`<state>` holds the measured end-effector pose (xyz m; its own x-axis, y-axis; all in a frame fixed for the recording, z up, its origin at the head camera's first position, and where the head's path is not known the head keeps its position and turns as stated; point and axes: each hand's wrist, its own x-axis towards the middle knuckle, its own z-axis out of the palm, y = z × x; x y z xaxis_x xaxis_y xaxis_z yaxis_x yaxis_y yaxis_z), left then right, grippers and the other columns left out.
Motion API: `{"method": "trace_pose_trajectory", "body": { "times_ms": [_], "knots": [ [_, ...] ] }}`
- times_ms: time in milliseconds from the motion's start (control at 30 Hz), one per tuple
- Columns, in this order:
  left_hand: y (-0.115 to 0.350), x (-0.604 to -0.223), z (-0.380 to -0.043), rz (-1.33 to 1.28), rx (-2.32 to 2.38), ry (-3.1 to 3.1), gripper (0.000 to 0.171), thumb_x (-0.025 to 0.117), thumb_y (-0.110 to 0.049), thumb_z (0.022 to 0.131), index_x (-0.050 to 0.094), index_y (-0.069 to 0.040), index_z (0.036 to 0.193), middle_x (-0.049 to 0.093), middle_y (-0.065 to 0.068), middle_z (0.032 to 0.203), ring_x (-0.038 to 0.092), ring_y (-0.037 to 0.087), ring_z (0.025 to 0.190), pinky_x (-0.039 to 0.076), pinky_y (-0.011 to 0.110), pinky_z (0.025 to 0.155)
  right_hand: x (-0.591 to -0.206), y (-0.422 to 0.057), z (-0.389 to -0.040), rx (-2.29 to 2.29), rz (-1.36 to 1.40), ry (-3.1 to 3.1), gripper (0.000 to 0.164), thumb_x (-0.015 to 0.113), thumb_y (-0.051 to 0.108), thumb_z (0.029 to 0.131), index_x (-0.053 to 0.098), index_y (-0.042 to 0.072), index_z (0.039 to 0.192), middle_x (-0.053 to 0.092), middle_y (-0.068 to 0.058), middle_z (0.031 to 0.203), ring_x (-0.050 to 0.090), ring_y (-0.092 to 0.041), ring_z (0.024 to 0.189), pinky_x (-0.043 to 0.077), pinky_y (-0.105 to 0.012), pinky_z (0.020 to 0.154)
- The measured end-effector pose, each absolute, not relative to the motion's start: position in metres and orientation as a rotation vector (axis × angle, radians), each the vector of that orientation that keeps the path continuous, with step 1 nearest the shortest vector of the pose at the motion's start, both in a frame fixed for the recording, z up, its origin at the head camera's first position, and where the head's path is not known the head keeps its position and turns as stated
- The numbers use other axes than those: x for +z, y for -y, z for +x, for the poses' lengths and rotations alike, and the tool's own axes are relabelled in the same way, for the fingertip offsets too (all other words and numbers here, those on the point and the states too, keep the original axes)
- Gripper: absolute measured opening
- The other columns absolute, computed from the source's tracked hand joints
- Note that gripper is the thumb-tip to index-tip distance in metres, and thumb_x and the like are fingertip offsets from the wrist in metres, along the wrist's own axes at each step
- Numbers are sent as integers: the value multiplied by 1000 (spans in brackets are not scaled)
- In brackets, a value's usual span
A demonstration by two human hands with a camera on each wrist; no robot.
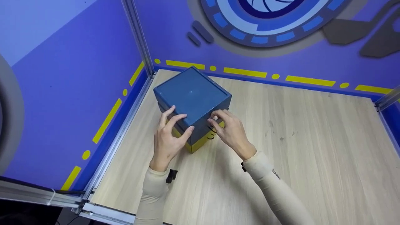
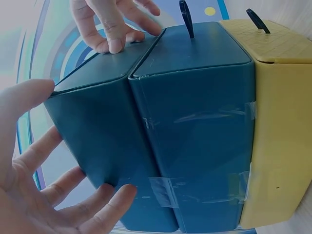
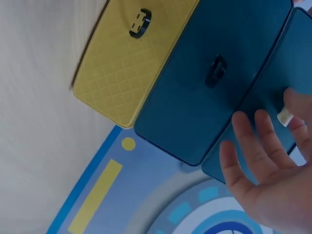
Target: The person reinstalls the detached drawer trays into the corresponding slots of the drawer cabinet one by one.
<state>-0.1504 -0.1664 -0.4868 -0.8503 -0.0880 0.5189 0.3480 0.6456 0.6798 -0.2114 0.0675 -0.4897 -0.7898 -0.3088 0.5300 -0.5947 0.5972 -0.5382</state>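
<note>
A stack of drawer boxes stands on the table: a blue top box [image 1: 192,93], a blue middle box [image 2: 195,136] and a yellow bottom box [image 2: 282,131]. My left hand [image 1: 167,139] rests spread fingers on the top box's edge and side. At the front, my right hand [image 1: 231,129] pinches a small cream-coloured piece [image 3: 284,117] between thumb and forefinger, against the top box's front panel; its other fingers are loosely spread. Whether that piece is a fixed knob I cannot tell. Black loop handles show on the middle front [image 3: 216,70] and yellow front [image 3: 141,23].
The stack stands on a light wood table [image 1: 290,150], towards its back left corner. Purple-blue printed walls [image 1: 93,62] rise behind and to the left, joined by a metal post [image 1: 137,34]. Clear tape [image 2: 163,190] runs across the side of the boxes.
</note>
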Motion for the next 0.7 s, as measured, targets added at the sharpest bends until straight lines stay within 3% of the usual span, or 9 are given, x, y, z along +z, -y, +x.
{"method": "trace_pose_trajectory", "body": {
  "times_ms": [167,267,467,600,700],
  "knots": [
    [163,-480,-150,-177,-1041,2388,42,81,-45,93,74,-23,128,52,11,159,63,39,132,59,53,86,-479,-84,-223,1089,822,2280,17,75,20,101,76,4,106,78,-10,100,74,-24,89,62,-38,79],
    [157,-472,-150,-136,-980,2447,49,78,-50,93,72,-23,134,49,14,160,59,40,136,57,58,94,-466,-99,-233,1131,759,2264,23,73,20,102,74,2,116,77,-14,113,73,-29,103,60,-44,91],
    [143,-451,-151,-73,-930,2605,72,74,-58,94,55,-24,155,27,17,174,42,47,152,45,68,113,-439,-121,-255,1099,804,2566,54,69,38,104,60,18,152,51,-15,160,52,-38,146,42,-64,118],
    [138,-441,-152,-68,-893,2720,77,72,-59,95,51,-22,159,24,18,176,36,52,154,34,72,120,-434,-123,-267,1038,923,2720,61,69,44,103,53,23,159,40,-13,170,42,-39,155,37,-67,121],
    [138,-440,-151,-103,-804,2799,78,74,-58,94,52,-22,159,29,18,174,33,58,153,37,74,117,-439,-122,-273,1003,972,2750,60,68,45,104,55,21,157,42,-12,170,43,-38,155,37,-63,123]
  ]
}}
